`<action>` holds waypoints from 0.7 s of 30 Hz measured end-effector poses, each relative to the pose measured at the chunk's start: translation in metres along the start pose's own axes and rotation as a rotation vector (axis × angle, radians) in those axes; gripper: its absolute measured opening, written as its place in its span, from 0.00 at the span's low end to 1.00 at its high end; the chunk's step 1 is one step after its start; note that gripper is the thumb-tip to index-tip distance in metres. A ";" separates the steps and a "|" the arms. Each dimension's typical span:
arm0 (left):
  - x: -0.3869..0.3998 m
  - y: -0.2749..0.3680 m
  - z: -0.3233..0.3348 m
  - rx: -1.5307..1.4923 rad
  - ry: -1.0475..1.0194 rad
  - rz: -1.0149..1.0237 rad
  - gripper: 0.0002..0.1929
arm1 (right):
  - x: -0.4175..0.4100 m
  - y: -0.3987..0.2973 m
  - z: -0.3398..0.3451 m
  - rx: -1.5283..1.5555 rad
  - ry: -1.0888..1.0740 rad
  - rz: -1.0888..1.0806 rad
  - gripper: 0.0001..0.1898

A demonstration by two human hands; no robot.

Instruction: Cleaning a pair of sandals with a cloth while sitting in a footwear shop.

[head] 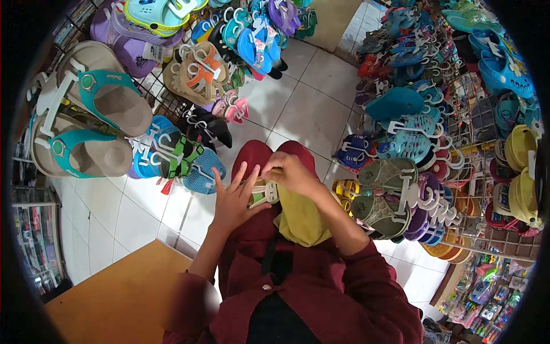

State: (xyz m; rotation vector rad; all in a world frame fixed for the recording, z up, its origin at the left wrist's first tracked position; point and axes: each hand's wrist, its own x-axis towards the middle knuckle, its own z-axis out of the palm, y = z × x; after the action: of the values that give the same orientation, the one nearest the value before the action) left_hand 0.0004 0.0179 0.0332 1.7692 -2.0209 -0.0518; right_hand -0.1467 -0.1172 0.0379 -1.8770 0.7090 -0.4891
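On my lap, between my hands, lies a small sandal (270,192) with a pale animal face on its strap and some green beside it. My left hand (237,198) is spread, its fingers apart, at the left side of the sandal, with the thumb close to its lower edge. Bent over the sandal's upper end, my right hand (288,172) has thumb and forefinger pinched together on the edge of a yellow-green cloth (303,219). The cloth drapes across my right thigh, under the right forearm. What the right fingertips press on is partly hidden.
Wire racks of sandals on white hangers stand on both sides, with large grey and teal sandals (92,144) at left and olive ones (382,215) at right. A wooden board (116,292) is at the lower left. White floor tiles (313,103) run ahead between the racks.
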 end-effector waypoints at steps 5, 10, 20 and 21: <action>0.007 -0.003 -0.002 0.030 -0.030 0.052 0.49 | 0.001 0.028 0.005 -0.240 0.029 0.120 0.03; 0.006 -0.014 -0.001 -0.118 -0.130 -0.073 0.45 | -0.018 0.002 0.001 -0.081 0.249 -0.060 0.04; 0.012 -0.014 -0.002 -0.131 -0.147 -0.109 0.30 | -0.062 -0.003 0.026 -0.234 0.066 -0.324 0.05; 0.012 -0.014 0.000 -0.123 -0.143 -0.111 0.29 | -0.067 -0.003 0.024 -0.233 0.064 -0.326 0.05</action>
State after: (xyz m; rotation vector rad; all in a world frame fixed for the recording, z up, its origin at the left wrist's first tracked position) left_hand 0.0125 0.0040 0.0328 1.8433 -1.9684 -0.3381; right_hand -0.1808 -0.0549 0.0296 -2.2199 0.5190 -0.7008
